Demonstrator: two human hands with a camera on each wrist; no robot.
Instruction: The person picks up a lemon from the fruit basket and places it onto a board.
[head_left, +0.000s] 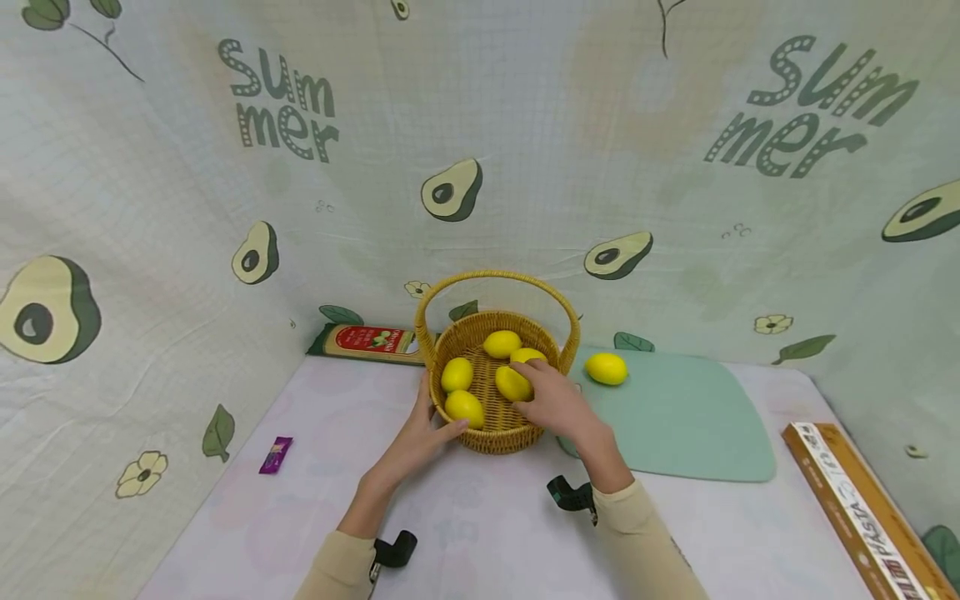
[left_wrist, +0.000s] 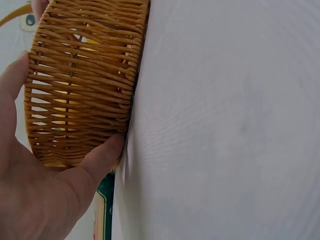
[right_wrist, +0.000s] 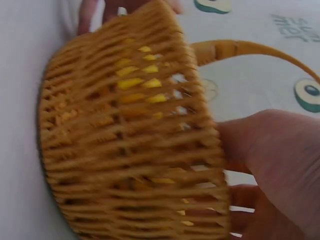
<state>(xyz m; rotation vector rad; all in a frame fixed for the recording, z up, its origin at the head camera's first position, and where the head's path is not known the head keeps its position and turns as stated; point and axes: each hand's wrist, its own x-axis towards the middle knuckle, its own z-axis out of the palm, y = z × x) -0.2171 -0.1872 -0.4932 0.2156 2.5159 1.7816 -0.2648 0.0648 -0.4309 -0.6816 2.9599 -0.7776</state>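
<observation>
A wicker basket [head_left: 498, 442] with a tall arched handle holds several yellow lemons. At its left side my left hand [head_left: 422, 437] grips the wall, as the left wrist view also shows, with one digit at the rim and another low on the weave [left_wrist: 82, 110]. My right hand [head_left: 558, 402] reaches over the right rim into the basket and holds a lemon [head_left: 512, 384] with its fingers on top. In the right wrist view the wicker wall hides its fingertips. Another lemon [head_left: 606, 368] lies outside, on a pale green cutting board [head_left: 675, 425].
Behind the basket, against the printed cloth, lies a green and red pasta packet [head_left: 367, 340]. A small purple wrapped packet [head_left: 276, 455] sits on the left of the table. Along the right edge lies a long brown film box [head_left: 862, 508].
</observation>
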